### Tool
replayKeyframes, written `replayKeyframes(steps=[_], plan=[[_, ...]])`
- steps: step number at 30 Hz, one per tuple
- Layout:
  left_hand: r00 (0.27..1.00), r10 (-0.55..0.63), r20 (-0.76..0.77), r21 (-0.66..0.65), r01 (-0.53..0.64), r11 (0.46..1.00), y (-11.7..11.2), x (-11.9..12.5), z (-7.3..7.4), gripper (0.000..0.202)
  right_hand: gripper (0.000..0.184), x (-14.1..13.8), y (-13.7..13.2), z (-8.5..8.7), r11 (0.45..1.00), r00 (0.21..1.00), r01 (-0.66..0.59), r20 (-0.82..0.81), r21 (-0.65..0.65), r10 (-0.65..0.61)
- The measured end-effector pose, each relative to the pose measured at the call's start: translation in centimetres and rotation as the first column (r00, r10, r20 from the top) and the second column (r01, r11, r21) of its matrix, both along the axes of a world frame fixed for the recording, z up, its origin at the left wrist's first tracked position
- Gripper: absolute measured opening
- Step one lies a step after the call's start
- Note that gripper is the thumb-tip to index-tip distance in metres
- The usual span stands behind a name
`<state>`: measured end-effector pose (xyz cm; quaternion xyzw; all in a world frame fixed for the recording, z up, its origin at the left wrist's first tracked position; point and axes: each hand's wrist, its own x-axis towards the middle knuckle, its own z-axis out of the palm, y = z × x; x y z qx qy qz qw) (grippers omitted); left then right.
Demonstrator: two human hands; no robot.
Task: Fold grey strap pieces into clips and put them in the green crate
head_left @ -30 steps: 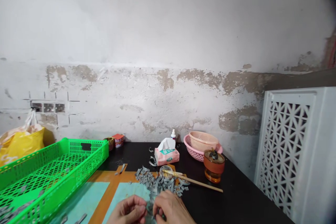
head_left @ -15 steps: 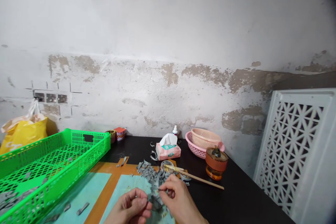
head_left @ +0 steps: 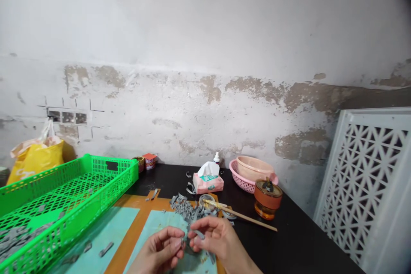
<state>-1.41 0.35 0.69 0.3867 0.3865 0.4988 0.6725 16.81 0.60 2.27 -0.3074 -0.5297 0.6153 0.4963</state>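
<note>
At the bottom centre, my left hand (head_left: 160,249) pinches a small grey piece (head_left: 183,242) between thumb and fingertips. Close to its right, my right hand (head_left: 221,242) is closed on a curved grey strip (head_left: 198,234). The two hands' fingertips nearly meet. Just beyond them lies a heap of grey strips (head_left: 186,209), beside a small round dish (head_left: 207,200) with a wooden stick (head_left: 247,217) resting across it. Under the hands is a pale green sheet (head_left: 152,227) edged by brown tape (head_left: 125,239). Several grey pieces (head_left: 106,249) lie on the sheet's left part.
A green plastic crate (head_left: 128,180) at the left holds grey pieces. Toward the wall stand a tissue box (head_left: 208,185), a white-capped bottle (head_left: 216,158), pink baskets (head_left: 255,169), an amber lidded jar (head_left: 268,200) and small tins (head_left: 149,161). A yellow bag (head_left: 41,158) sits far left.
My right hand has come up from the grey pieces and now shows a curved strip in its fingers. My left hand has stayed nearly in place. The view has shifted slightly.
</note>
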Motion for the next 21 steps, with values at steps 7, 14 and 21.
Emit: replayKeyframes(steps=[7,14,21], plan=[[0.998,0.057,0.015,-0.034,-0.056,0.998,-0.3,0.0,0.4,0.034,0.051,-0.2,-0.1,0.1,0.999,0.999,0.029,-0.036,-0.029,-0.030],[0.992,0.113,-0.062,0.083,-0.108,0.991,-0.1,0.0,0.2,0.032,0.045,-1.2,-0.1,-0.7,0.999,0.998,0.035,0.054,-0.016,-0.034],[0.989,0.112,-0.093,0.175,-0.095,0.980,-0.4,0.4,0.5,0.039,0.032,-1.3,-0.3,-0.9,0.996,0.990,0.069,0.121,0.052,-0.075]])
